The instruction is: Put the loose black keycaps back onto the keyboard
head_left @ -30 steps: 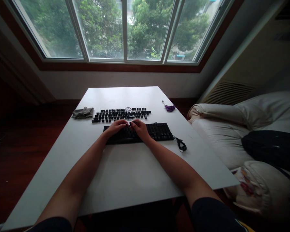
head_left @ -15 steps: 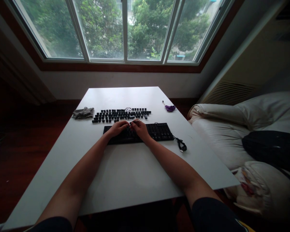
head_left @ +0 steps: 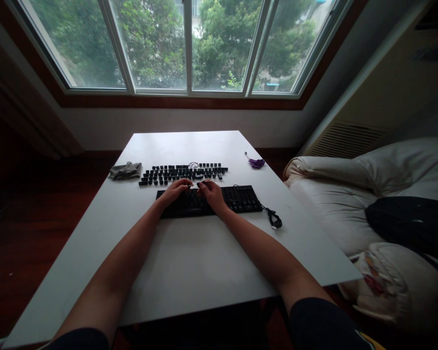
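A black keyboard [head_left: 241, 198] lies across the middle of the white table [head_left: 190, 262]. Both my hands rest over its far edge, almost touching each other. My left hand [head_left: 175, 190] has its fingers curled on the keyboard's back rim. My right hand [head_left: 210, 191] pinches a thin pale tool whose tip points left toward my left hand; what the tool is cannot be made out. Just beyond the hands, rows of loose black keycaps [head_left: 182, 173] are laid out on the table.
A grey crumpled cloth [head_left: 125, 170] lies left of the keycaps. A small purple object [head_left: 256, 163] sits at the far right of the table. The keyboard's cable and plug [head_left: 273, 218] trail off its right end. A white bed with pillows [head_left: 368, 194] stands to the right.
My hands shifted very slightly over the keyboard's far edge, and the thin tool in my right hand now points more toward my left hand. Nothing else moved.
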Motion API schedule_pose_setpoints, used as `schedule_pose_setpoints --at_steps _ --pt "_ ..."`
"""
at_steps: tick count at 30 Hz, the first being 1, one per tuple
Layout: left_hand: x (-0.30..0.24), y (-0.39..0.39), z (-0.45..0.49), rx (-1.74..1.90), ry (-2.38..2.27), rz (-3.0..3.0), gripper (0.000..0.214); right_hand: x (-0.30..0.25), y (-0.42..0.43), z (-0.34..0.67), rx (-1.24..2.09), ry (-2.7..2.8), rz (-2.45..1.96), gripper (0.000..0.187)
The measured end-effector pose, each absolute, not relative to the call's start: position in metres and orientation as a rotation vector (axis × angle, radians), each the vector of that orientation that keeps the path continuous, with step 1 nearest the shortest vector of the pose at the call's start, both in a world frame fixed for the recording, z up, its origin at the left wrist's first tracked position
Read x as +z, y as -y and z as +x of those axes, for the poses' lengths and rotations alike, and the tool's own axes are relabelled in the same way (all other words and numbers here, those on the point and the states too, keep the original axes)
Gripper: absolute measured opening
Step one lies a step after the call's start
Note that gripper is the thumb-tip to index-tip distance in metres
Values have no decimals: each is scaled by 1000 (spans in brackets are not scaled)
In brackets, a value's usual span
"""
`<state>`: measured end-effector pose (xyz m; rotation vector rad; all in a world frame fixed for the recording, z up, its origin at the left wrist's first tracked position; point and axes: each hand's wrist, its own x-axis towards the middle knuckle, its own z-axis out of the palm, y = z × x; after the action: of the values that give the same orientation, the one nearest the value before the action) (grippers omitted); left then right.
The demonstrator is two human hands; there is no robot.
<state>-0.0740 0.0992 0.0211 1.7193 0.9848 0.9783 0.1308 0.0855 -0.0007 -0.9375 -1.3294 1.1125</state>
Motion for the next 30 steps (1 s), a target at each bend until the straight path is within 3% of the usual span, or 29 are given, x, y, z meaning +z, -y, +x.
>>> schedule_pose_setpoints --at_steps 30 --pt "7 -106 -80 1087 -926 1587 42 -1 -86 132 1073 1332 -957 37"
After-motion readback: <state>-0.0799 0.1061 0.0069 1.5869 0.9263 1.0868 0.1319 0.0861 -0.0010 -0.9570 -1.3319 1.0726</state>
